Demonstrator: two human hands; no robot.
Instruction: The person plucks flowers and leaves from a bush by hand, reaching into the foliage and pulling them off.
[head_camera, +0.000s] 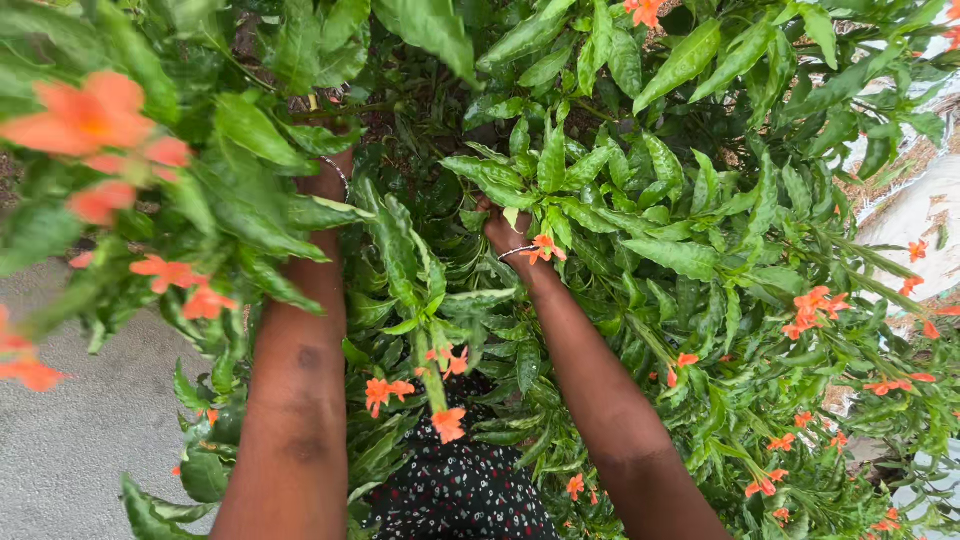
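Observation:
Both my arms reach forward into a leafy green shrub (640, 180) with orange flowers. My left hand (328, 182) is almost wholly hidden behind leaves; only the wrist with a thin bracelet shows. My right hand (500, 232) is buried among the leaves too, with a bracelet at the wrist beside a small orange flower (545, 248). The fingers of both hands are out of sight, so what they hold or touch is hidden.
A blurred orange bloom (85, 115) hangs close to the camera at the upper left. Grey paved ground (70, 440) lies at the lower left. Pale ground (915, 215) shows at the right edge. Dark spotted fabric (460, 490) sits at the bottom centre.

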